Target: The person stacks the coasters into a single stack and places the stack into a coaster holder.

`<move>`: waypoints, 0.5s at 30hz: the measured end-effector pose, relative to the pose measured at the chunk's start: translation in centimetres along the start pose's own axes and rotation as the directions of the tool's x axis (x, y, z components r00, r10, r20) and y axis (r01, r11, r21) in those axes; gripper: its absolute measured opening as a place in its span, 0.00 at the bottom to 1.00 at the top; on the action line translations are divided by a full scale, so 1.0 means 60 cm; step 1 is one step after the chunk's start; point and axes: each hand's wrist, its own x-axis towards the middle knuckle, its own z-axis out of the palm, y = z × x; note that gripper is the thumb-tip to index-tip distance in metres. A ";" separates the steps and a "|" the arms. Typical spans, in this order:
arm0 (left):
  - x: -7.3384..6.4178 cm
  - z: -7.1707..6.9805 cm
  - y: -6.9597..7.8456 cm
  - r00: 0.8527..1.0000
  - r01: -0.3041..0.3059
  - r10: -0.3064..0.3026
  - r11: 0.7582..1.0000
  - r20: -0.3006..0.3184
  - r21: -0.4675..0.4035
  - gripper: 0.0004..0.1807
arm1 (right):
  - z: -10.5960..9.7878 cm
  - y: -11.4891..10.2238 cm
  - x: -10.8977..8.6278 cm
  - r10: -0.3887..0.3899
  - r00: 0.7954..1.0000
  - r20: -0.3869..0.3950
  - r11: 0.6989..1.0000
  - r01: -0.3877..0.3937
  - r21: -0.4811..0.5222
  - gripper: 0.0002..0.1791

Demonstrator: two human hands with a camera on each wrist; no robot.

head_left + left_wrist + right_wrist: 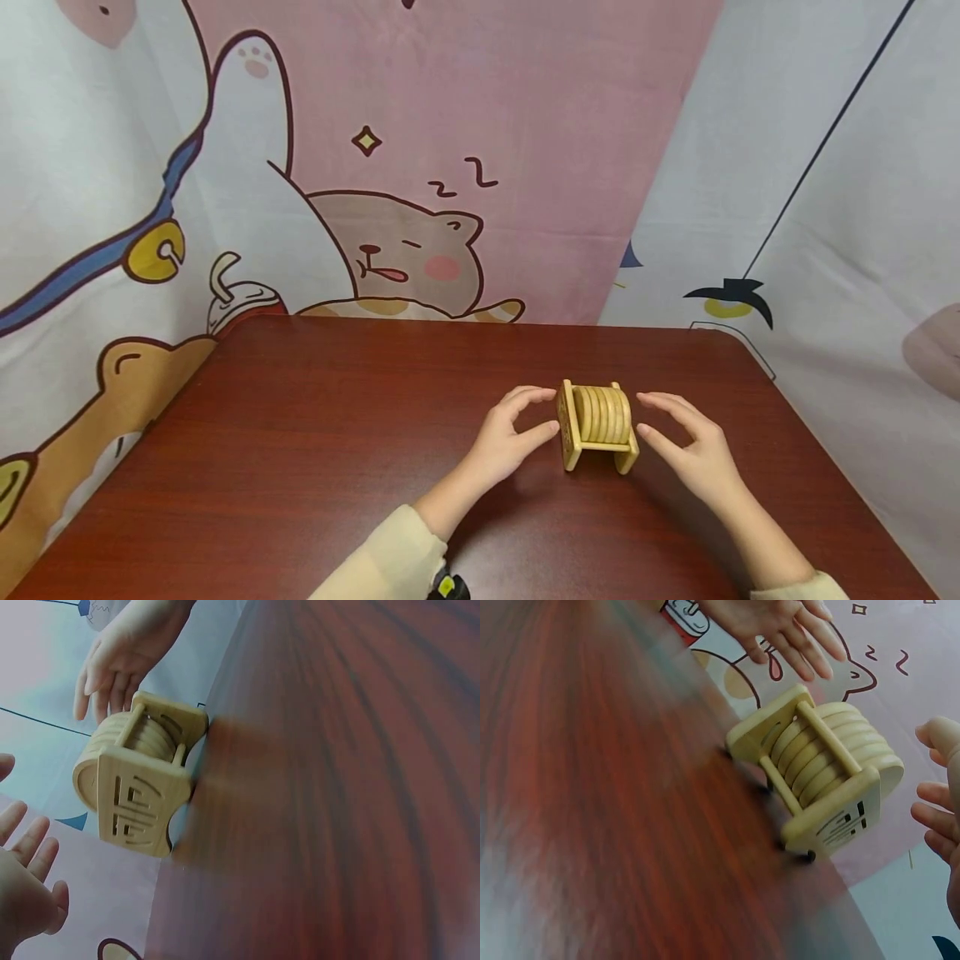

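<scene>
A light wooden coaster rack [571,429] stands upright on the table, right of centre. Several round wooden coasters [604,415] sit side by side between its two end panels. My left hand [512,433] is beside the left panel, fingers and thumb spread and gently bent. On the other side, my right hand [693,450] mirrors it. Both wrist views show a gap between each hand and the rack, so neither grips it. Cut-out line patterns mark the near end panel [139,801] in the left wrist view.
The dark red-brown wooden table [322,442] extends around the rack. Behind it hangs a cloth printed with cartoon animals [405,242]. A small black item with a yellow mark [447,585] shows at the left sleeve's cuff.
</scene>
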 end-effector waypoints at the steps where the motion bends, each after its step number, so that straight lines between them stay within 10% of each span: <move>1: -0.002 -0.004 -0.003 1.000 -0.001 0.001 1.000 0.006 0.007 0.20 | -0.002 -0.002 -0.002 0.003 1.000 -0.005 1.000 -0.003 -0.008 0.27; 15: -0.031 -0.070 -0.048 0.997 -0.060 0.049 0.979 0.062 0.197 0.23 | -0.029 0.018 -0.017 0.023 1.000 -0.009 0.994 -0.023 -0.110 0.26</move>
